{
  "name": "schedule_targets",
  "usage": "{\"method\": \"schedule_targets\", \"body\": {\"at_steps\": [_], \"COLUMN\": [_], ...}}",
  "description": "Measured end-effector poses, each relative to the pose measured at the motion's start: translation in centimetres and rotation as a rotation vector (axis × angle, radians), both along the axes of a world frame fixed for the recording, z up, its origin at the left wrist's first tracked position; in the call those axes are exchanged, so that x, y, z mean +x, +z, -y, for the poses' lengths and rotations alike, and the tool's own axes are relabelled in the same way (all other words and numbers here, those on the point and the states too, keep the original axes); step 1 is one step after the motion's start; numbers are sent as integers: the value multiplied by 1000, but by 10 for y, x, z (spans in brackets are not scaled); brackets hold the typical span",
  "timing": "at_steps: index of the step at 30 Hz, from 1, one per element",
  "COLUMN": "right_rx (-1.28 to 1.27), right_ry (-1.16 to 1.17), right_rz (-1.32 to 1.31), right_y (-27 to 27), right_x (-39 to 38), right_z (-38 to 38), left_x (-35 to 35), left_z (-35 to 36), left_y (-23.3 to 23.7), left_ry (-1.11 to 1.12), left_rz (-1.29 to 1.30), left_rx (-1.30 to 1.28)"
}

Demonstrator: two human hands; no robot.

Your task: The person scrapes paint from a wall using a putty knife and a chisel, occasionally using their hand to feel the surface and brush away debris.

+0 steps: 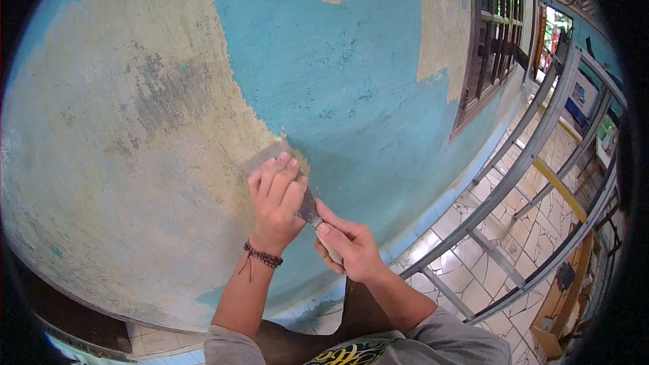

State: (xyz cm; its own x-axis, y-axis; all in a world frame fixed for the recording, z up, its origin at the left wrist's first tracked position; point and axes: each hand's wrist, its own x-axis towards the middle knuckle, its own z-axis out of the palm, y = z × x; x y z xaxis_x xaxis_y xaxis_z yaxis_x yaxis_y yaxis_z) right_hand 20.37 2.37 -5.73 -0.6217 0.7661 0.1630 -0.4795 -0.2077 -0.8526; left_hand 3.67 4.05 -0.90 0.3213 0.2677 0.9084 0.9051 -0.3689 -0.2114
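A wide-bladed scraper [309, 211] lies at a slant against the wall [324, 81], its blade on the ragged border between blue paint and bare beige plaster. Around its pale handle, my right hand [350, 249] is closed, with the thumb along the top. My left hand [277, 196] is on the blade, fingers bent and close together, pressing it to the wall. Part of the blade is hidden under those fingers. A braided bracelet [262, 255] circles my left wrist.
A metal ladder [497, 196] stands to the right on the cracked-tile floor [466, 257]. Beyond the wall's right part is a barred window [497, 34]. A wooden box [564, 304] sits at lower right. A dark opening [67, 304] is low on the left.
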Motion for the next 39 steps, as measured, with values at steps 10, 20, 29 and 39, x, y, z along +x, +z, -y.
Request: {"method": "schedule_targets", "body": {"at_steps": [10,20,29,39], "right_rx": [18,23,-1,24], "right_ry": [-20,-32,-19,-53], "right_rz": [6,22,29,6], "right_y": [22,17,26,33], "right_x": [-1,0,1,-5], "right_z": [-7,1,2,4], "left_x": [0,1,-1,-2], "left_z": [-6,0,0,-2], "left_y": [19,18,27,31], "left_ry": [46,-18,-22,-22], "left_rz": [-7,8,-11,-3], "left_rx": [17,-20,-7,7]}}
